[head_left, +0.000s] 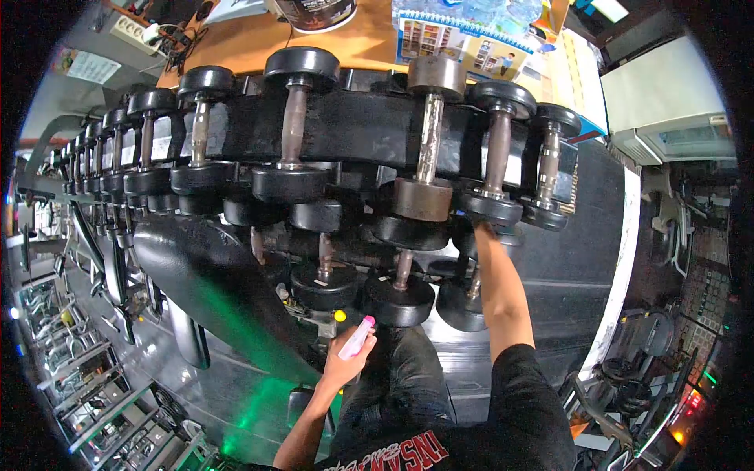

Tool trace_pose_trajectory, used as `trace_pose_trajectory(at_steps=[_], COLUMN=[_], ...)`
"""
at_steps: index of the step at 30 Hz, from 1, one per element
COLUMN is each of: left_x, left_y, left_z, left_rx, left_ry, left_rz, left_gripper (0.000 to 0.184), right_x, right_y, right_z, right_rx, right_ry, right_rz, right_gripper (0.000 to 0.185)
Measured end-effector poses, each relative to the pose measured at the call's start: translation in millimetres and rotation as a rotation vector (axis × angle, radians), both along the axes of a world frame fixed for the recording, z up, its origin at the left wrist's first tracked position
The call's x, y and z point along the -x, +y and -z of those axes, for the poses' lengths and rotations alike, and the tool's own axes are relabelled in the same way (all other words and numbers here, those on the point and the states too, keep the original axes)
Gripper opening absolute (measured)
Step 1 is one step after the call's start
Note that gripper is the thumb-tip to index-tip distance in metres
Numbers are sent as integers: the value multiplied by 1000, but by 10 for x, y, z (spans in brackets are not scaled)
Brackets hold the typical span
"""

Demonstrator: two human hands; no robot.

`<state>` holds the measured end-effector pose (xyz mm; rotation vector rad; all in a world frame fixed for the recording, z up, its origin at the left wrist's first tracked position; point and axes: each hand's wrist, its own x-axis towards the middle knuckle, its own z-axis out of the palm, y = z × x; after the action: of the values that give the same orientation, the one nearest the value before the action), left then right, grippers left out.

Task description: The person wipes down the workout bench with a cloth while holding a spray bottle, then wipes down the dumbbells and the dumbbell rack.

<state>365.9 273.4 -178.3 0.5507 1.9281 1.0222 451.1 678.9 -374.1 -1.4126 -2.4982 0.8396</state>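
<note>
My left hand (347,363) is closed around a slim pink-and-white container (359,337) with a bright pink tip, held low in front of my legs. My right forearm (503,286) reaches up into the dumbbell rack. The right hand itself is hidden behind the lower head of a black dumbbell (496,153) on the upper tier, so its fingers do not show. Left of that stands a dumbbell with worn metal heads (424,198). Below, on the lower tier, a round-headed black dumbbell (399,302) lies nearest the left hand.
More dumbbells (294,118) line the rack to the left. A padded black bench (212,275) stands close at left. Behind the rack, a wooden desk (373,43) bears a tub (316,12) and a spiral calendar (463,47). Gym machines (102,392) fill the lower left.
</note>
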Motion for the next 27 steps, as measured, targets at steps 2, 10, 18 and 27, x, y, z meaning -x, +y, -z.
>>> trace_pose_trajectory(at_steps=[2,10,18,27], left_x=[1,44,64,99], left_y=[1,-99,-149,-232], left_z=[12,50,164,70], left_rx=[19,57,-58,86], left_ry=[15,62,93,49], left_rz=[17,35,-7,-17], left_gripper=[16,18,17,17], right_x=[177,460,94,641], right_y=[-175,-363,-165,-332], right_z=[44,105,3,200], right_rx=[-39,-80,29,-107], right_ry=[-32,-117,-32,-158], right_rz=[-33,-74,-61,-122], right_gripper=[16,17,17,18])
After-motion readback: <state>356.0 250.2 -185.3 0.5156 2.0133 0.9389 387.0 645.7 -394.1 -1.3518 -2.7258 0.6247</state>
